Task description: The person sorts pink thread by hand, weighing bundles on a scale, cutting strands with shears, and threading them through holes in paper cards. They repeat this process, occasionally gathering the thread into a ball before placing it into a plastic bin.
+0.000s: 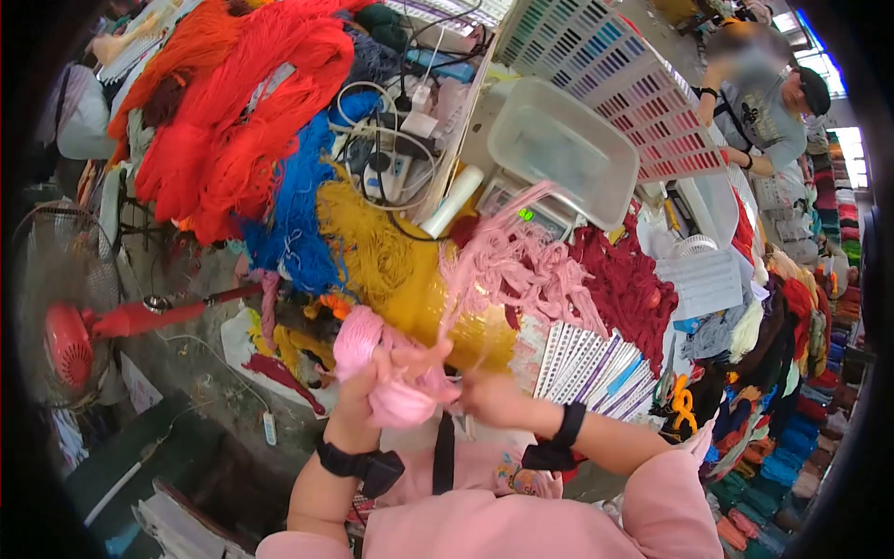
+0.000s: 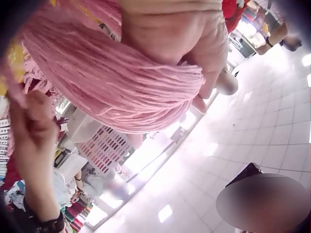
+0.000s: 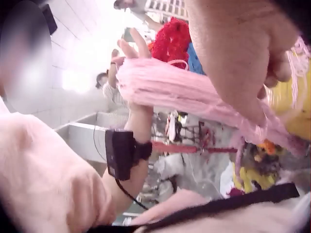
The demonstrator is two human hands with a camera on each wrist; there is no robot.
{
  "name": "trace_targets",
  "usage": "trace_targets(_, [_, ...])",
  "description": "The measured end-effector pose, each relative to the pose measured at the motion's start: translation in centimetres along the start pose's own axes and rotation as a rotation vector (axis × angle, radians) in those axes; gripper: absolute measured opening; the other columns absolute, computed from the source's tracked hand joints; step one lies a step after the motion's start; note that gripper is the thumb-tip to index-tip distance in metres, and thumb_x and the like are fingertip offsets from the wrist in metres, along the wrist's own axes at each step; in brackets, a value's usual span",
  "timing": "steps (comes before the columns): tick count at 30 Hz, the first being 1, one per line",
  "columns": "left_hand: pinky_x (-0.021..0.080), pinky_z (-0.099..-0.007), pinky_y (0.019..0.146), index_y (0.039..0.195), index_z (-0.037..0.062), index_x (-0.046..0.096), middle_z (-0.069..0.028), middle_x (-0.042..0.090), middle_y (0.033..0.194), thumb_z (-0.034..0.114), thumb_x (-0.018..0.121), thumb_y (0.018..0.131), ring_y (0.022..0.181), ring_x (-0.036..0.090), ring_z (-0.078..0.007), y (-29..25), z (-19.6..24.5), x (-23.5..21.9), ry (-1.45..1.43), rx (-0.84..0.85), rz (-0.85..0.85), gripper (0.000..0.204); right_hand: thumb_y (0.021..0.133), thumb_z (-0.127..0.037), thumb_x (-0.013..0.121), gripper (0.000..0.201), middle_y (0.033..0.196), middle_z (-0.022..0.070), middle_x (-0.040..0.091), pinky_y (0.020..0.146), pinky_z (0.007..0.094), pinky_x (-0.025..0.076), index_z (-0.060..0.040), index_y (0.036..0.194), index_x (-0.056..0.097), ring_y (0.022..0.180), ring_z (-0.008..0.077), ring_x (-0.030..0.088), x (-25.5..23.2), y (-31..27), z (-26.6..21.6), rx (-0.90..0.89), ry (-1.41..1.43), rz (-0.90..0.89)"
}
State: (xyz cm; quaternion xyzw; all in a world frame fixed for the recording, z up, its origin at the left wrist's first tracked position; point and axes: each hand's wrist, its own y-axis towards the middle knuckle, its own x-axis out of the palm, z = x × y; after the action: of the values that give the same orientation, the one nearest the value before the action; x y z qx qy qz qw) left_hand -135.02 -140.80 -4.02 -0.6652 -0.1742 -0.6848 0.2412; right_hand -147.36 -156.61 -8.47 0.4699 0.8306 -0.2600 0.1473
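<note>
A thick bundle of pink yarn (image 1: 400, 401) is looped about my left hand (image 1: 358, 387). In the left wrist view the skein (image 2: 116, 87) runs across the palm of the left hand (image 2: 175, 34), a fingertip showing below it. Some left fingers (image 3: 136, 46) stick up past the yarn in the right wrist view. Just to the right, my right hand (image 1: 494, 399) has curled fingers and pinches pink strands close to the bundle; the right hand (image 3: 238, 63) hides part of that yarn. More pink yarn (image 1: 521, 279) lies loosely heaped on the table ahead, strands trailing toward the hands.
Red yarn (image 1: 251, 102), blue yarn (image 1: 303, 205) and mustard yarn (image 1: 372, 242) cover the left side. A clear plastic tub (image 1: 563, 140) stands over a scale with green digits. Colour cards (image 1: 591, 368) lie right of the hands; a red fan (image 1: 74, 345) stands left. Another person stands far right.
</note>
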Motion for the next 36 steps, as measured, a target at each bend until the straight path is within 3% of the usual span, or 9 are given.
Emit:
trace_targets(4, [0.022,-0.0595,0.086,0.073,0.0105,0.049,-0.0084,0.044,0.113,0.023,0.040,0.082,0.120,0.014,-0.0272,0.5,-1.2,0.7,-0.079,-0.045,-0.040,0.018,0.066,-0.007,0.051,0.013,0.059,0.0117,0.051,0.055,0.0337,0.041,-0.0036,0.078,0.055,0.057,0.0263,0.051,-7.0,0.7,-0.3,0.333,0.315,0.546])
trace_targets(8, [0.020,-0.0601,0.087,0.075,0.0105,0.050,-0.0067,0.046,0.110,0.022,0.040,0.082,0.118,0.019,-0.0263,0.3,-2.9,1.3,-0.083,-0.088,-0.027,0.017,0.068,-0.005,0.053,0.009,0.062,0.0108,0.052,0.050,0.0268,0.039,-0.0051,0.076,0.056,0.053,0.0243,0.049,-9.8,0.4,-5.1,0.298,0.569,0.629])
trace_targets(11, [0.019,-0.0604,0.086,0.078,0.0096,0.051,-0.0060,0.047,0.109,0.023,0.040,0.082,0.115,0.027,-0.0259,-0.4,-3.8,0.3,-0.101,-0.134,-0.066,0.018,0.067,-0.009,0.054,0.012,0.067,0.0106,0.053,0.051,0.0313,0.042,-0.0040,0.078,0.055,0.059,0.0264,0.052,-10.2,-0.5,-8.3,0.070,-0.152,0.347])
trace_targets(16, [0.023,-0.0598,0.085,0.086,0.0085,0.052,-0.0058,0.047,0.108,0.028,0.040,0.081,0.107,0.036,-0.0229,-0.9,-5.8,0.8,-0.133,-0.129,-0.104,0.023,0.067,-0.008,0.054,0.011,0.077,0.0094,0.053,0.053,0.0297,0.043,-0.0017,0.076,0.055,0.060,0.0234,0.053,-9.2,-3.6,-9.1,0.201,-0.163,0.371])
trace_targets(18, [0.024,-0.0593,0.084,0.090,0.0077,0.051,-0.0056,0.046,0.109,0.030,0.040,0.081,0.106,0.038,-0.0219,-1.2,-6.5,1.0,-0.170,-0.144,-0.102,0.026,0.068,-0.004,0.055,0.009,0.072,0.0081,0.051,0.049,0.0237,0.041,-0.0018,0.076,0.056,0.056,0.0157,0.052,-8.6,-4.9,-8.5,0.140,0.114,0.634])
trace_targets(23, [0.032,-0.0363,0.088,0.114,-0.0057,0.032,-0.0138,0.041,0.112,0.050,0.043,0.073,0.102,0.042,-0.0212,-0.5,-7.6,5.6,0.222,-0.234,0.061,0.070,0.072,-0.005,0.055,0.009,0.060,-0.0005,0.050,0.042,0.0169,0.032,0.0034,0.075,0.056,0.049,0.0027,0.041,-7.0,-4.7,-11.5,0.316,0.930,0.597])
trace_targets(30, [0.033,-0.0292,0.085,0.119,-0.0068,0.021,-0.0138,0.038,0.112,0.037,0.044,0.078,0.101,0.042,-0.0190,-1.0,-8.9,6.0,0.562,-0.148,-0.029,0.064,0.070,-0.002,0.053,0.009,0.069,0.0021,0.052,0.043,0.0158,0.031,0.0043,0.076,0.056,0.048,0.0031,0.040,-4.7,-5.1,-10.4,0.164,0.801,0.835])
trace_targets(32, [0.035,-0.0295,0.083,0.117,-0.0068,0.025,-0.0144,0.042,0.108,0.026,0.038,0.081,0.097,0.044,-0.0192,-1.2,-9.1,7.1,0.707,-0.196,0.160,0.050,0.070,-0.001,0.052,0.009,0.074,0.0032,0.052,0.042,0.0159,0.032,0.0050,0.076,0.056,0.047,0.0038,0.041,-4.1,-5.2,-10.5,0.145,0.746,0.896])
trace_targets(36, [0.037,-0.0304,0.079,0.114,-0.0068,0.028,-0.0152,0.045,0.101,0.017,0.034,0.082,0.091,0.047,-0.0204,-1.9,-8.7,6.0,0.293,-0.277,0.142,0.040,0.071,-0.002,0.052,0.009,0.067,0.0026,0.052,0.041,0.0157,0.033,0.0038,0.076,0.057,0.046,0.0039,0.043,-4.8,-5.9,-11.4,0.226,1.092,0.844])
